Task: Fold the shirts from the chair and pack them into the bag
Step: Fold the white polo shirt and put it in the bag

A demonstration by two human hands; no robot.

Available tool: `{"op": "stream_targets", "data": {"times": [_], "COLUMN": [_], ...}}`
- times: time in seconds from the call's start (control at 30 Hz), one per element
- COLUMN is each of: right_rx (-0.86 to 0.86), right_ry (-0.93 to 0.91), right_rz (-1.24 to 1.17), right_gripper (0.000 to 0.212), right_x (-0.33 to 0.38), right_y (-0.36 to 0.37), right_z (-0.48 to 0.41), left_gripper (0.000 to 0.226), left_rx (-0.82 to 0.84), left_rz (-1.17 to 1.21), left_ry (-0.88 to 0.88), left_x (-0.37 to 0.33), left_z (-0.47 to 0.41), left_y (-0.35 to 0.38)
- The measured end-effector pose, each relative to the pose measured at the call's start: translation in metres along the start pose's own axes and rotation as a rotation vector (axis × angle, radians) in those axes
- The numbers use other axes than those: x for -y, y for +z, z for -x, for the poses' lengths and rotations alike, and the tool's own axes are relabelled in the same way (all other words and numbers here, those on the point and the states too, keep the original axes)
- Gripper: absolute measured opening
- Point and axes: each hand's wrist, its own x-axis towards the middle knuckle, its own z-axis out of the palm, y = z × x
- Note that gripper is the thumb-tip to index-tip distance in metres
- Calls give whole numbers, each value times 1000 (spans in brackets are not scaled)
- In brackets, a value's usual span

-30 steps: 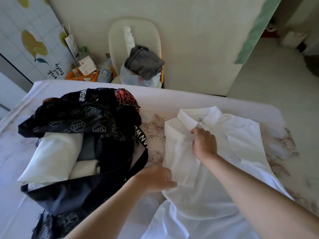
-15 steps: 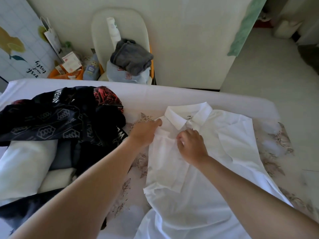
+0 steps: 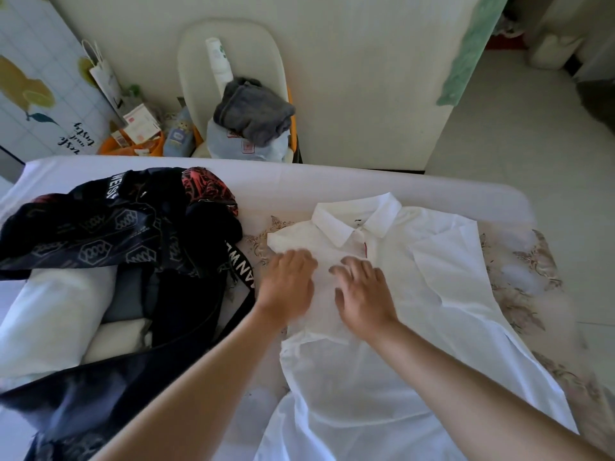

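Toward the left edge of the bed [image 3: 299, 184] the black bag [image 3: 126, 234] is lying open, its printed flap thrown back, and folded white clothes [image 3: 56, 314] are showing inside it. Its lettered strap [image 3: 241, 267] is trailing across the bedcover just beside the person's left hand [image 3: 288, 287].

That hand is pressing flat, fingers straight and together, on the turned-in side of the white shirt [image 3: 416, 327]. The right hand [image 3: 362, 294] is lying just beside it on the same fold, fingers spread and relaxed, gripping nothing. The shirt is stretching face up over the right half of the bed, its collar [image 3: 356, 217] pointing to the far edge and its hem running off the near edge. Its right sleeve is sitting unfolded.

Beyond the far edge, the cream chair [image 3: 253, 51] is carrying a grey garment [image 3: 254, 113] on top of a pale blue one [image 3: 239, 146]. Left of the chair, an orange basket [image 3: 133, 146] and a paper bag [image 3: 104, 79] are crowding the floor.
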Motion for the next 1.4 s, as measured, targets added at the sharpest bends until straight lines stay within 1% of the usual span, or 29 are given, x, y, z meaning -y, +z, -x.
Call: {"op": "stream_targets", "data": {"times": [0.03,0.07,0.1,0.17,0.27,0.3,0.37,0.4,0.5,0.57,0.63,0.7,0.77,0.8,0.87,0.93,0.97,1.03,1.07,1.1,1.13,1.2,1.23,1.3,1.37,1.4], "right_rx": [66,127,167,180,166,177,228,258,302,309,323,299,241,224,218,204,201,215,233,260,295,323,328,338,389,425], "right_ry": [27,63,92,123,250,309,410,437,432,399,357,316,286,271,226,158,123,66,53,51,56,57,57,80,149,199], "right_rz": [6,9,12,45,97,105,108,91,51,32,5,-1,11,20,25,18,17,27,33,42,59,98,123,168,215,230], "right_gripper": [47,52,56,60,61,63,68,71,76,84,89,87,77,73,67,63,62,63,64,66,67,68,68,66,66,68], "right_x": [3,4,4,3,-1,-4,-12,-17,-29,-34,-41,-46,-46,-43,-32,-19,-10,10,21,31,39,43,40,33,31,30], "right_y": [6,12,16,20,15,13,12,13,14,11,8,4,1,0,2,5,6,9,11,13,13,13,11,6,-1,0], "right_z": [11,22,32,51,68,72,76,76,68,57,49,48,56,63,81,102,111,130,139,149,157,172,177,183,185,187], "left_gripper": [44,51,57,57,53,59,84,91,100,103,95,86,79,74,58,36,26,18,20,27,39,62,69,74,78,77], "left_rx": [81,158,201,201,144,152,262,303,324,343,399,421,380,317,110,-100,-176,-256,-266,-242,-176,28,117,255,311,295], "left_rz": [-12,-28,-42,-65,31,73,89,66,-1,-36,-65,-114,-131,-122,-43,84,132,192,202,192,163,69,18,-9,-35,-78], "left_ry": [4,-30,-76,-141,-240,-267,-297,-286,-185,-142,-116,-99,-119,-124,-79,38,65,58,35,17,10,41,61,32,-45,-72], "left_x": [-3,-3,0,3,-16,-27,-45,-47,-26,-5,11,17,13,8,-6,-18,-21,-22,-18,-12,-4,11,16,17,10,6], "left_z": [15,28,40,54,60,61,62,60,41,18,-6,-21,-20,-12,18,59,80,125,147,169,189,220,230,241,249,253], "left_y": [11,21,29,38,28,25,26,31,43,43,36,27,23,22,13,10,8,7,13,21,28,40,44,41,29,24]}}
